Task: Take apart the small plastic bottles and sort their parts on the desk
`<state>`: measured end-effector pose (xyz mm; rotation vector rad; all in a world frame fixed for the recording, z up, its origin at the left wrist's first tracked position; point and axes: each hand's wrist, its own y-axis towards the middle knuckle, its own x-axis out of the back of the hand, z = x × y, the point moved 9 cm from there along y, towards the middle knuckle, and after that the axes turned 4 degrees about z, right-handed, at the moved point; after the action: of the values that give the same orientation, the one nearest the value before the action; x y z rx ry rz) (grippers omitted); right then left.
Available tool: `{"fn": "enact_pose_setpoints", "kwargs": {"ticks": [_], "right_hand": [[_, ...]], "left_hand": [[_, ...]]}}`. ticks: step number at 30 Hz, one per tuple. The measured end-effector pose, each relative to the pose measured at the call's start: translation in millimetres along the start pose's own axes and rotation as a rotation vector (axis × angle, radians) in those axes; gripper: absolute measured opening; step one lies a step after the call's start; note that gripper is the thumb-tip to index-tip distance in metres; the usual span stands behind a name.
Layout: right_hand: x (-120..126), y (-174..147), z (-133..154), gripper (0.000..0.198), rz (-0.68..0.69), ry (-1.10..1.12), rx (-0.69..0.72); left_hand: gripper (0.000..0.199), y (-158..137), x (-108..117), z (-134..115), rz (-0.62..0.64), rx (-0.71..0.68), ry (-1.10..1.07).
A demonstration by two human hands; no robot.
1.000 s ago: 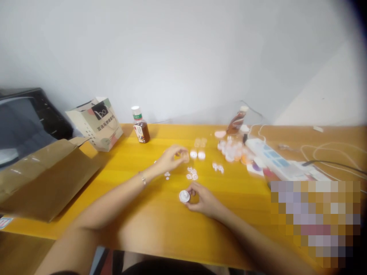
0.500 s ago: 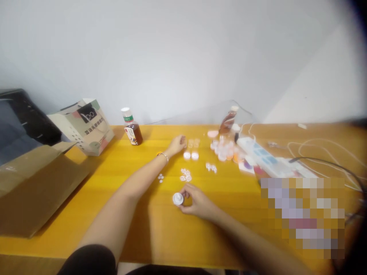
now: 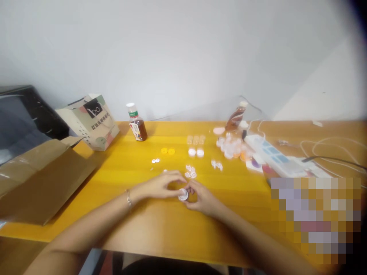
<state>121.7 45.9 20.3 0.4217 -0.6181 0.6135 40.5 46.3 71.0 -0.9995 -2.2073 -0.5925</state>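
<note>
On the worktop (image 3: 160,233), white openwork pieces (image 3: 192,170) are left loose, while one round white piece (image 3: 183,195) is held by right fingers (image 3: 195,186), left fingers' (image 3: 172,193) grip unclear.

Over the yellow table (image 3: 160,233), the right grip (image 3: 203,198) holds a round white part (image 3: 184,196) that the left grip (image 3: 164,185) touches.

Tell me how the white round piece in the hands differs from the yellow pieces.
The white round piece is pale, the yellow pieces bright. The white round piece is gripped by the right hand; the yellow pieces lie on the table. It is single; they sit as a pair. Both look round.
</note>
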Motion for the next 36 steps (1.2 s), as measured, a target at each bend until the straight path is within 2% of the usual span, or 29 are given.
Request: {"fn": "enact_pose_setpoints", "kwargs": {"ticks": [2, 6, 11, 18, 25, 30, 36], "right_hand": [[0, 0, 2, 0.019, 0.006, -0.012, 0.016], [-1, 0, 3, 0.021, 0.022, -0.034, 0.017], [-4, 1, -6, 0.024, 0.034, -0.044, -0.01], [-9, 0, -3, 0.02, 0.074, -0.076, 0.059], [-8, -1, 4, 0.014, 0.039, -0.117, 0.113], [-8, -1, 7, 0.014, 0.051, -0.123, 0.119], [-5, -2, 9, 0.013, 0.019, -0.113, 0.145]], "left_hand": [[0.025, -12, -13, -4, 0.042, 0.016, -0.02], [0.017, -13, -24, 1, 0.01, 0.018, -0.026], [0.019, -14, -24, 8, -0.062, 0.039, -0.031], [0.017, -18, -25, 5, -0.109, -0.009, 0.022], [0.012, -25, -29, 9, -0.351, 0.067, 0.184], [0.016, -29, -34, -5, -0.39, -0.055, 0.431], [0.012, -36, -12, -11, -0.533, -0.055, 0.334]]}}
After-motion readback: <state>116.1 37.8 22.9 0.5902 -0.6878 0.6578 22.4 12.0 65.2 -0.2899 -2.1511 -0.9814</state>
